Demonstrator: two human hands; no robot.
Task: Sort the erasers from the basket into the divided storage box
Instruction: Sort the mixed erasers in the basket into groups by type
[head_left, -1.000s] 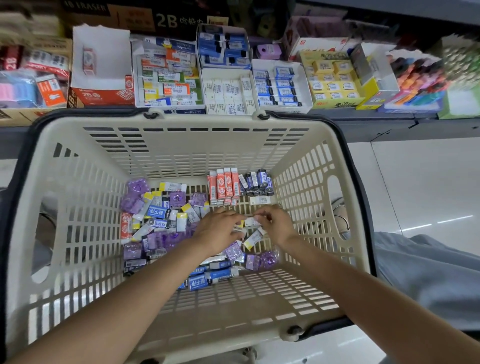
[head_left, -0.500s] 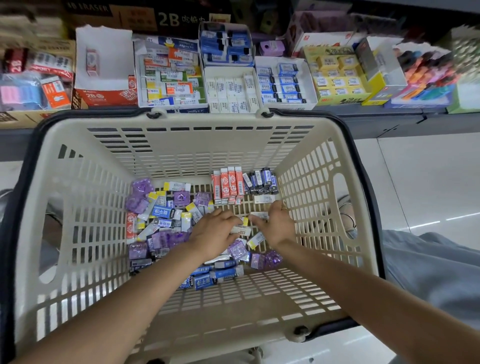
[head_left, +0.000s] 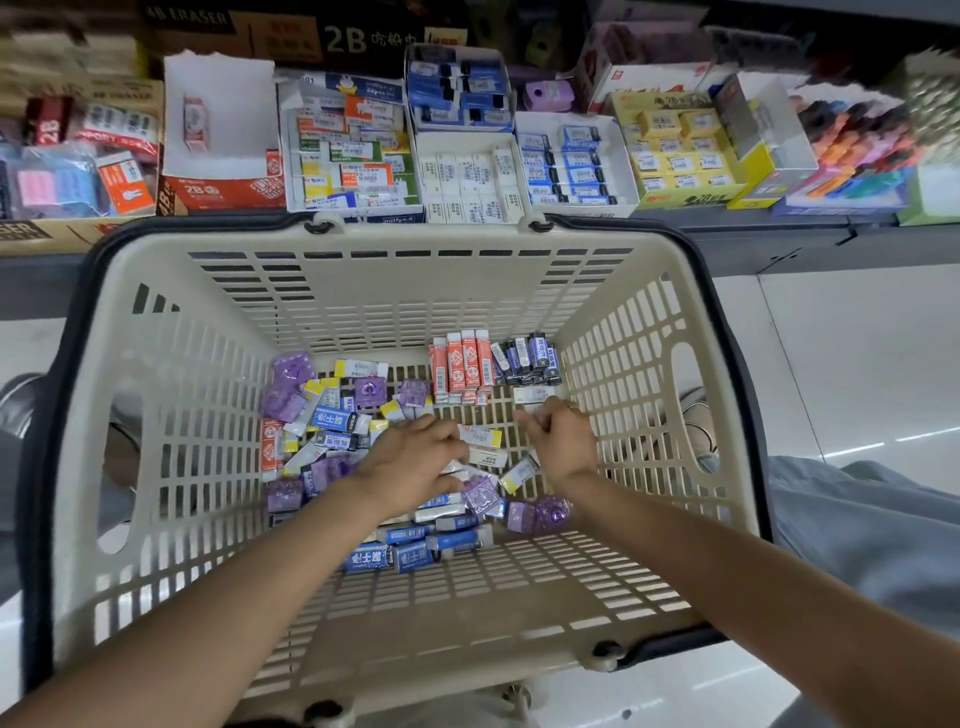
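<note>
From the head camera, both hands are down in the cream basket (head_left: 363, 291), working in the loose pile of erasers (head_left: 332, 431) on its floor. The left hand (head_left: 415, 460) lies over the pile with its fingers curled down onto a white eraser (head_left: 480, 434); whether it truly grips one cannot be told. The right hand (head_left: 563, 441) has shifted since a second ago: it was low beside the left hand over the middle of the pile, and now it has moved toward the far right corner, fingers bunched as if pinching a small white eraser, near the white one (head_left: 535, 393) lying below the dark blue row (head_left: 527, 358). The red row (head_left: 462, 366) stands unchanged. The storage box (head_left: 467, 171) on the shelf beyond the basket waits. Judging by this, gathering goes on; no eraser has left the basket.
</note>
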